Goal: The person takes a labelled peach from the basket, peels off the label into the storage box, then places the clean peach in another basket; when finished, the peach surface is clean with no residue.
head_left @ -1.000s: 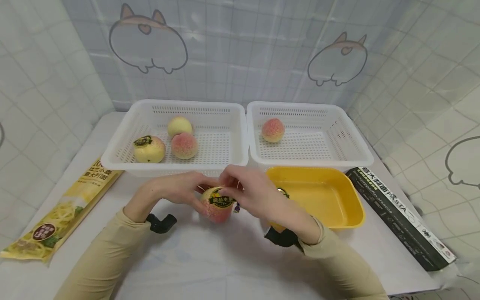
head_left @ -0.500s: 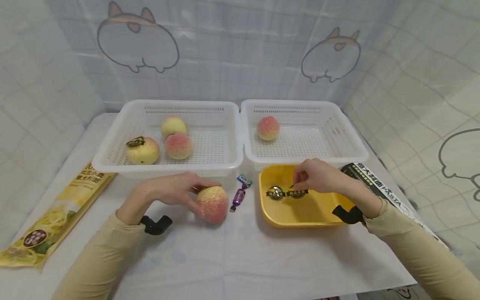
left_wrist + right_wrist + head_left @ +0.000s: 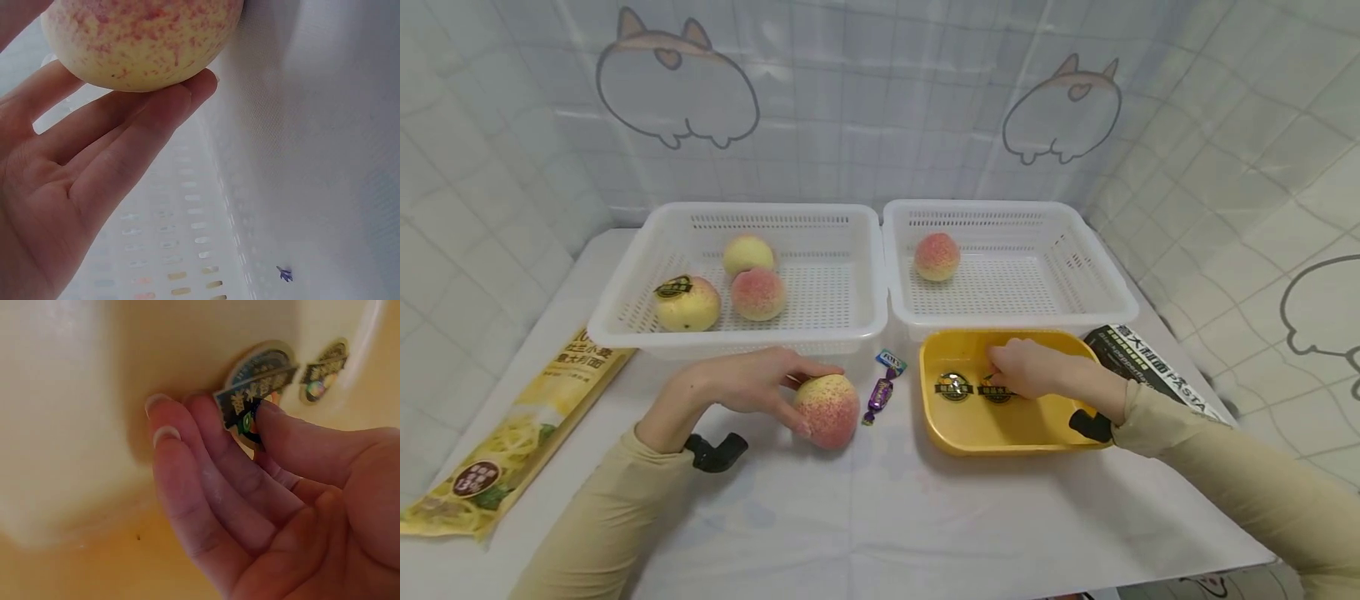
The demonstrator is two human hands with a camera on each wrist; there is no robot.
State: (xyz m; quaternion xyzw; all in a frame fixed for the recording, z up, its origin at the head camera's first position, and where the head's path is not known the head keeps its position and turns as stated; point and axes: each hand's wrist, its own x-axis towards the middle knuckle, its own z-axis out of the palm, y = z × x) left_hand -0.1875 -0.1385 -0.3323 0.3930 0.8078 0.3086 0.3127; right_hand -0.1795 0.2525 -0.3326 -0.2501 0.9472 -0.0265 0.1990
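Note:
My left hand (image 3: 752, 383) holds a red-and-yellow peach (image 3: 829, 412) on the white cloth, thumb in front and fingers behind. In the left wrist view the fingertips touch the underside of the peach (image 3: 150, 44). No sticker shows on the visible side of it. Inside the yellow basin (image 3: 940, 425), my right hand (image 3: 1033, 367) pinches a black-and-gold fruit sticker (image 3: 996, 389) between thumb and fingers. The right wrist view shows that sticker (image 3: 256, 381) close to the basin floor. A second sticker (image 3: 953, 387) lies flat to its left.
The left white basket (image 3: 737, 337) holds three peaches, one with a sticker (image 3: 673, 287). One peach (image 3: 937, 257) sits in the right white basket (image 3: 1015, 320). A purple candy (image 3: 881, 393) lies beside the basin. Pasta packs flank both sides: a yellow bag (image 3: 527, 433) and a black box (image 3: 1150, 362).
My right hand has left the peach and moved right into the basin, taking the peach's sticker along, then lowered. The candy came fully into sight. My left hand has stayed on the peach.

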